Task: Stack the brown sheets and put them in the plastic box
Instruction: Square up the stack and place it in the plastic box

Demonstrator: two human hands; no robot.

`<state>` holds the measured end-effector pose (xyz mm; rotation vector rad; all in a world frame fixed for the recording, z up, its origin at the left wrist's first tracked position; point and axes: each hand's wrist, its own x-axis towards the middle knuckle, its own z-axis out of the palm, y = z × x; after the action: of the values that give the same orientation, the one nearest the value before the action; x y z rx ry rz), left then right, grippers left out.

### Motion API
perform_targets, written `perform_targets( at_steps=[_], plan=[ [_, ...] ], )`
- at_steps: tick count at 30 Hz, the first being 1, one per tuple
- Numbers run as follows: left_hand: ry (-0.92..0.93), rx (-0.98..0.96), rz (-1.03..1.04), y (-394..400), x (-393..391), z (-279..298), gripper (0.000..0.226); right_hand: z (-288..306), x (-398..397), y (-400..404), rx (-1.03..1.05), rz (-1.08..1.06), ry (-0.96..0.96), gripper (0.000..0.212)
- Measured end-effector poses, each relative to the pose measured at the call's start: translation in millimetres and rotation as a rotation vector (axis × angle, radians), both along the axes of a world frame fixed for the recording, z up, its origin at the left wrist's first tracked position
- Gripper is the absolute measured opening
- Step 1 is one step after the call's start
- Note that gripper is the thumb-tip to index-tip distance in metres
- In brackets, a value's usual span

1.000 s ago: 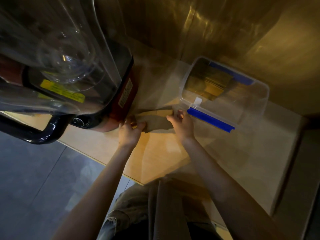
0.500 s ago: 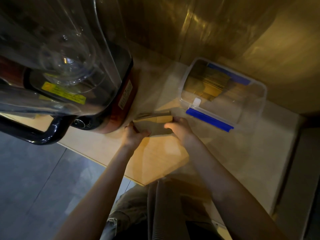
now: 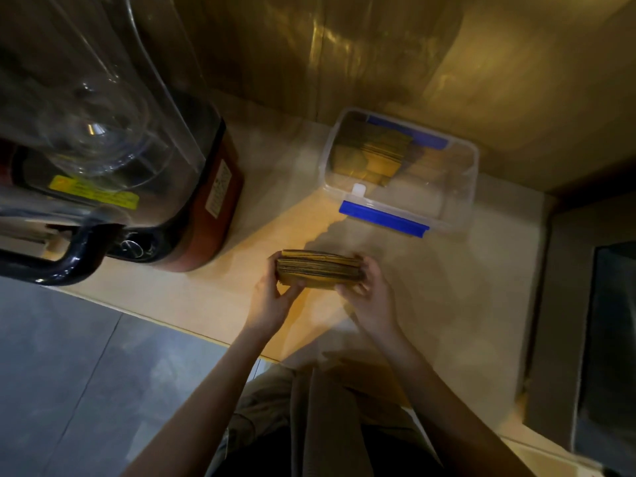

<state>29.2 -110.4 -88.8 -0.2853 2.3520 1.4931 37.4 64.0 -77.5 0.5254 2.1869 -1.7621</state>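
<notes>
A thick stack of brown sheets (image 3: 318, 269) is held between both hands just above the counter. My left hand (image 3: 272, 297) grips its left end and my right hand (image 3: 370, 297) grips its right end. The stack's layered edge faces me. Beyond it, at the back of the counter, stands the clear plastic box (image 3: 464, 187) with blue clips on its near and far sides. More brown sheets (image 3: 371, 156) lie inside the box, piled toward its left part.
A large blender (image 3: 144, 173) with a clear jug, red base and black handle stands at the left of the light counter (image 3: 447, 304). A brown wall runs behind. A dark appliance (image 3: 605, 356) sits at the right edge. Grey floor lies lower left.
The loose sheets near the blender's base have been gathered into one stack. Both hands have lifted it and drawn it back toward me, away from the blender.
</notes>
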Motion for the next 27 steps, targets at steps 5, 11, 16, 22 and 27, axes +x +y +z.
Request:
perform_targets(
  at_steps=[5,11,16,22,27],
  plan=[
    [0.051,-0.038,-0.098,8.6,8.2,-6.8,0.074,-3.2,21.1,-1.7,0.166,0.064,0.015,0.073],
    [0.032,-0.013,-0.014,17.8,8.9,-12.3,0.072,-4.7,22.7,-8.0,0.155,0.003,-0.017,0.069],
    [0.045,-0.04,-0.02,14.0,14.6,-14.6,0.07,-5.0,26.9,-8.6,0.186,0.033,0.011,0.072],
    [0.022,-0.022,0.04,15.0,21.7,-18.5,0.066,-9.1,31.0,-22.2,0.238,0.033,-0.037,0.071],
    [0.019,-0.008,0.053,11.2,24.2,-18.9,0.06,-10.1,33.9,-19.1,0.277,0.088,-0.022,0.069]
  ],
)
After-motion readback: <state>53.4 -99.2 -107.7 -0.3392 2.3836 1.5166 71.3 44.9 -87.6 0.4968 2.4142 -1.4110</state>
